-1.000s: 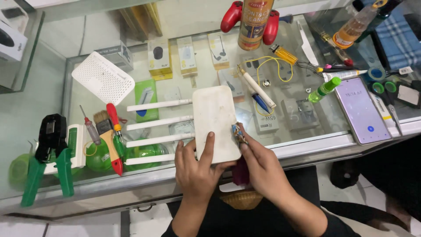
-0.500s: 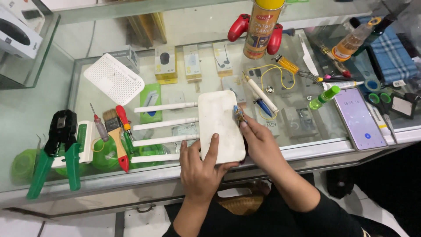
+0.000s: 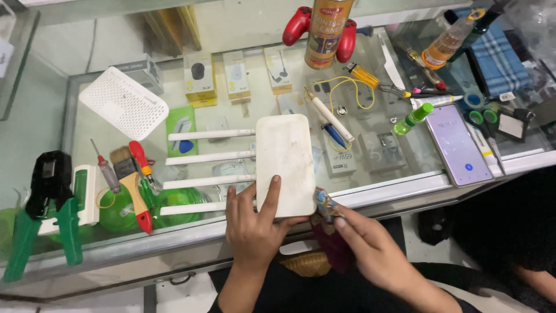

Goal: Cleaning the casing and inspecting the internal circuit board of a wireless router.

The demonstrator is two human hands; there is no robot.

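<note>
Here the left hand is lying flat, fingers spread, pinning the white router w/ 4 antennas on the glass counter. The right hand is pinching a small rag at the router's near corner, seemingly mid-wipe; next stroke probably needs steady pressure across the top.

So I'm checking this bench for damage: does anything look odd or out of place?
The white router looks grubby, its top smudged, and a perforated white cover lies apart from it at the back left. The left hand rests on the router; the right hand pinches a small cloth beside it. Nothing spilled.
</note>
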